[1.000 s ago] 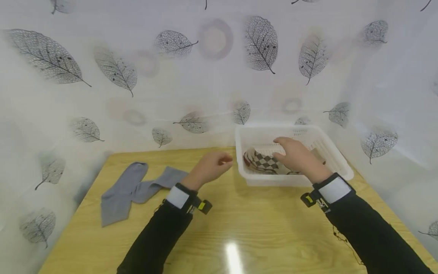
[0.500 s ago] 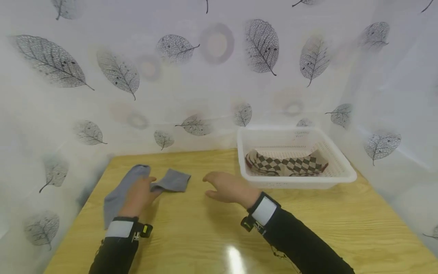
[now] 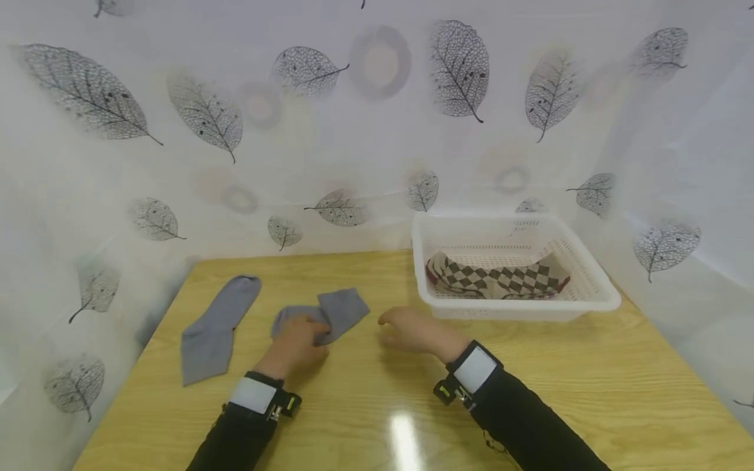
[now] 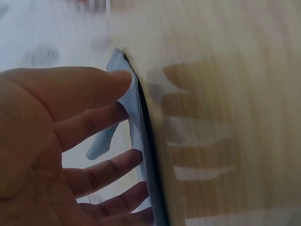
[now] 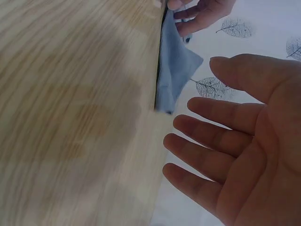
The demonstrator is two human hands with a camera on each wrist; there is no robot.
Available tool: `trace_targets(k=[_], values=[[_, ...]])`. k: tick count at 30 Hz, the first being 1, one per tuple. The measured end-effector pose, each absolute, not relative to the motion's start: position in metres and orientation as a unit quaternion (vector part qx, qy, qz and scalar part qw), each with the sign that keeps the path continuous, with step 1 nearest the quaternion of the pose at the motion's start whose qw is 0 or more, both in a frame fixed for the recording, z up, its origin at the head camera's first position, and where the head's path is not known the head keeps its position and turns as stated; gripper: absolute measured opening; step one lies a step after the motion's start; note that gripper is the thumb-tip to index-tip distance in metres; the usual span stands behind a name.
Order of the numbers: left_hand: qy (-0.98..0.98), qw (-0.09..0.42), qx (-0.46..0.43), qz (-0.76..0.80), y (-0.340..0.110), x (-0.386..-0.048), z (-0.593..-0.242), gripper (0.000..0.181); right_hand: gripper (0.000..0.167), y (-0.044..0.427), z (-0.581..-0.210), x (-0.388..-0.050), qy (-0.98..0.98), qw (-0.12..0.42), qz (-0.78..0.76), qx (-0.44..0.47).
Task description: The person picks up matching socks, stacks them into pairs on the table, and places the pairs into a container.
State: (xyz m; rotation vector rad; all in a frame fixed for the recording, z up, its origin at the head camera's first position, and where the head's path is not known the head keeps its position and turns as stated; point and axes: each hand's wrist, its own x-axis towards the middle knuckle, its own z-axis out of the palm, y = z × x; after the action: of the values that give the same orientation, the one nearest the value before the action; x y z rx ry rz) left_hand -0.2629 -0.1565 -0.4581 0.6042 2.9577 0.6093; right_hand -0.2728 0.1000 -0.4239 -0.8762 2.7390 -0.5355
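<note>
Two grey socks are on the wooden table. One grey sock (image 3: 215, 327) lies bent at the left. My left hand (image 3: 297, 347) is at the second grey sock (image 3: 344, 313), pinching it near its middle with thumb and index finger; the cuff points right. In the left wrist view, the other fingers (image 4: 110, 174) are spread along this sock (image 4: 136, 117). My right hand (image 3: 421, 333) hovers to the right of the cuff, apart from it. In the right wrist view, its fingers (image 5: 211, 134) are extended, with nothing held.
A white plastic basket (image 3: 518, 306) stands at the back right of the table (image 3: 353, 405). Brown-and-beige checkered socks (image 3: 495, 278) lie inside it. A pale curtain (image 3: 377, 144) with leaf prints rises behind and at the sides.
My left hand went left to the second grey sock, then brought it right, away from the other sock. My right hand left the basket and came toward the middle.
</note>
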Motion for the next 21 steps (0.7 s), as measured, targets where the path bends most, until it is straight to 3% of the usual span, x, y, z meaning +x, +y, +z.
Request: trace_targets(k=[9, 16, 21], values=[[0.923, 0.091, 0.282, 0.247, -0.111, -0.235, -0.456, 0.045, 0.03, 0.13, -0.431, -0.255, 0.939, 0.052, -0.131, -0.314], [0.956, 0.016, 0.218, 0.195, -0.134, -0.248, -0.446, 0.039, 0.015, 0.142, -0.435, -0.246, 0.933, -0.006, -0.086, -0.35], [0.963, 0.035, 0.214, 0.161, -0.149, -0.252, -0.452, 0.041, 0.008, 0.143, -0.442, -0.243, 0.921, -0.036, -0.034, -0.385]])
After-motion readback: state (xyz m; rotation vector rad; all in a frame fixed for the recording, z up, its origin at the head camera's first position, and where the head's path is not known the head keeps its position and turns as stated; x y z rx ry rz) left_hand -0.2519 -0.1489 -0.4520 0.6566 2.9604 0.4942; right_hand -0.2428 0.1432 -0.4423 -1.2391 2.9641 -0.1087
